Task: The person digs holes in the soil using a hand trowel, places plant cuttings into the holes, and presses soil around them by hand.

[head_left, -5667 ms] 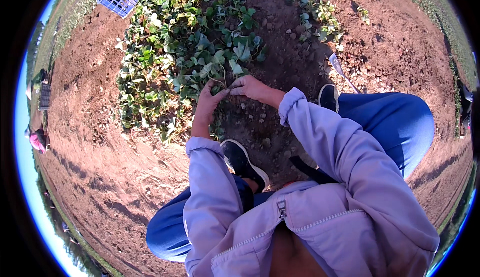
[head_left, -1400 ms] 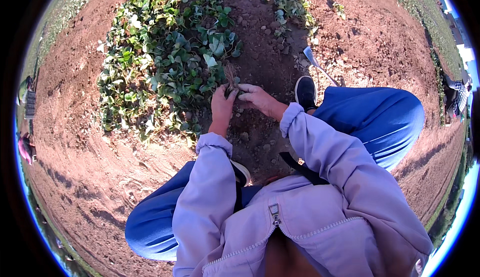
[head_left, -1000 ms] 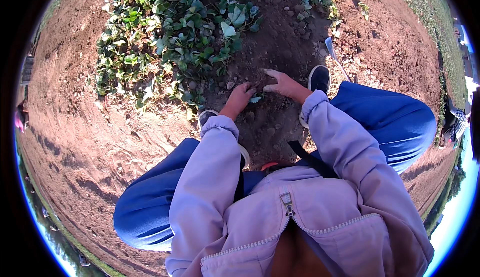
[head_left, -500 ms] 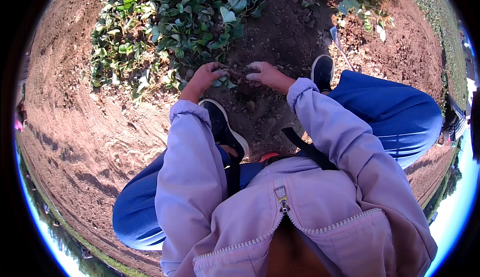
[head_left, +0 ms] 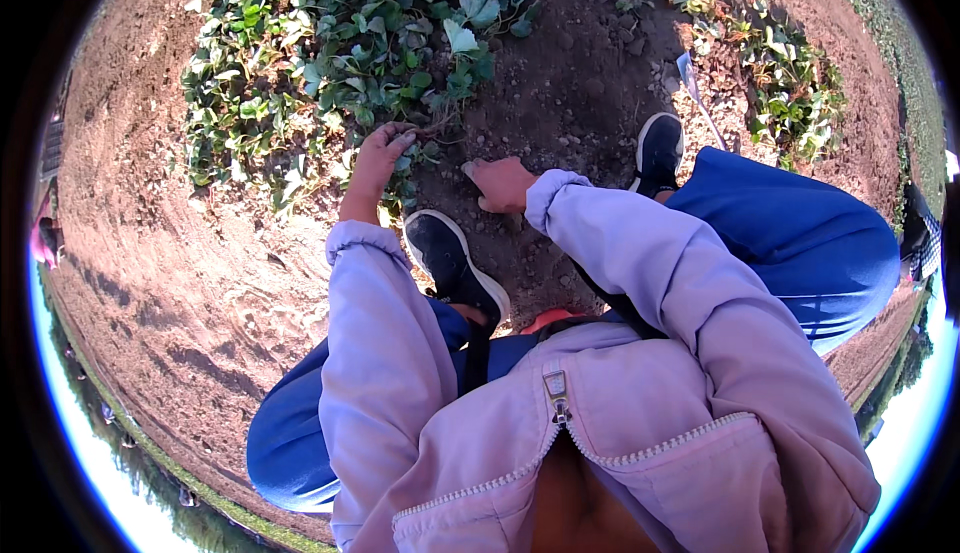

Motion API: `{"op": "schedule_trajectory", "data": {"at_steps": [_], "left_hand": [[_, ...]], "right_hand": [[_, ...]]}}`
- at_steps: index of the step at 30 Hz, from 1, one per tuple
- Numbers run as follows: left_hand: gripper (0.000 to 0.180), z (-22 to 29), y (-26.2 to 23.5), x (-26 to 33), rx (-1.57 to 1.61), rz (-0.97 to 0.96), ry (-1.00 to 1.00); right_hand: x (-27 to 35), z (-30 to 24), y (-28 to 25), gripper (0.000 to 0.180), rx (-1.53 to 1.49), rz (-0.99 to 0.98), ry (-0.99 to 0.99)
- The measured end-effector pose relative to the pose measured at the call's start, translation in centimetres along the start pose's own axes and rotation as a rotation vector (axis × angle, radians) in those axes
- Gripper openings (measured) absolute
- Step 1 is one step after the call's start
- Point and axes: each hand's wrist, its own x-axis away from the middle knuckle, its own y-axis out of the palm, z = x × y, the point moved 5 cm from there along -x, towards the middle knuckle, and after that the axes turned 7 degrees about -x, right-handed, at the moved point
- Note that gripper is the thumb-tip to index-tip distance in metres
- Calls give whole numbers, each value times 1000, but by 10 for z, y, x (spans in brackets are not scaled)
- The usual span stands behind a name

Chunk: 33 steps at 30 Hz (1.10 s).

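Note:
My left hand (head_left: 380, 153) is closed in a pinch on a small uprooted plant, its thin brown roots (head_left: 436, 129) sticking out to the right of the fingertips. Green leaves below that hand seem to belong to the plant, though they blend with the foliage behind. Lower and to the right, my right hand (head_left: 503, 183) hovers over dark, shaded soil (head_left: 545, 103). Its fingers are partly bent and apart, pale with dirt at the tips, and I see nothing between them.
A dense patch of leafy green plants (head_left: 370, 43) lies ahead on the left. My dark shoes (head_left: 455, 263) stand either side of the soil strip. Beside the right shoe a thin tool with a pale blade (head_left: 686, 71) leans near more plants (head_left: 800, 93).
Both hands were together at the roots. Now the right hand has let go and drawn back toward me, while the left has shifted left with the plant, close to the leafy patch.

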Motion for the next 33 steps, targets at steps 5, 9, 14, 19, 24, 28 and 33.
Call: {"op": "schedule_trajectory", "data": {"at_steps": [5,9,14,19,24,28,33], "left_hand": [[17,-17,16,0,-179,11,16],[17,-27,20,0,-169,-27,3],[20,-12,34,-2,-434,-16,12],[21,-11,41,5,-630,55,9],[20,-12,52,1,-792,18,68],[16,-9,66,8,-1106,109,318],[10,-8,80,6,-1193,126,361]], "right_hand": [[5,-7,-7,51,-41,125,8],[-13,4,-6,52,-91,90,74],[-30,5,9,47,90,-269,101],[-11,-7,17,44,145,-48,102],[-5,0,24,41,101,2,81],[22,-8,19,42,148,11,53],[24,6,4,45,58,-130,23]]}}
